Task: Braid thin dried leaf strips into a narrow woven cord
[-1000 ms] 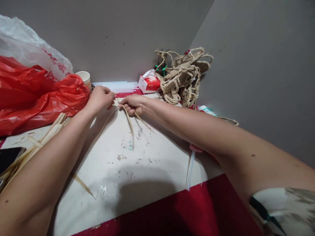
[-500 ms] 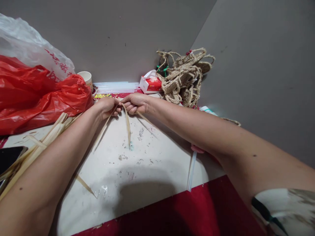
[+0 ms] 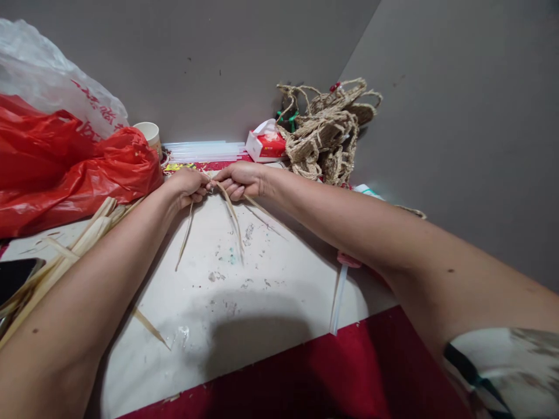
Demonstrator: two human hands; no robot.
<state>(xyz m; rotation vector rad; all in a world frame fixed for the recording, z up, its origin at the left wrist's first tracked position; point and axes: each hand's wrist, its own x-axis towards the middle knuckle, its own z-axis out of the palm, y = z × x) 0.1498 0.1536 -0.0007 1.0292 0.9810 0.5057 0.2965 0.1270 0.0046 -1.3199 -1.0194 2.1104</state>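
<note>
Both hands meet over the far part of the white board point(image 3: 262, 302). My left hand point(image 3: 188, 185) is closed in a pinch on thin dried straw strips, and one strip point(image 3: 185, 237) hangs below it. My right hand point(image 3: 243, 179) is pinched close beside it on the same strips; a longer straw strip point(image 3: 230, 208) droops between the hands and another straw strip point(image 3: 262, 208) sticks out under the right palm. Where the strips cross, the fingertips partly hide them. Beneath my left forearm lies a bundle of wider dried leaf strips point(image 3: 65, 262).
At the back stand a paper cup point(image 3: 149, 135), clear plastic sticks point(image 3: 201, 151), a tissue pack point(image 3: 267, 143) and a heap of braided straw rope point(image 3: 325, 137). Red and white plastic bags point(image 3: 82, 169) fill the left. A dark phone-like object point(image 3: 17, 279) lies near the left edge; grey walls rise behind.
The strip under my left hand has swung from slanting to hanging more steeply. The middle strip's lower end has shifted right. Both hands stay together, still pinching.
</note>
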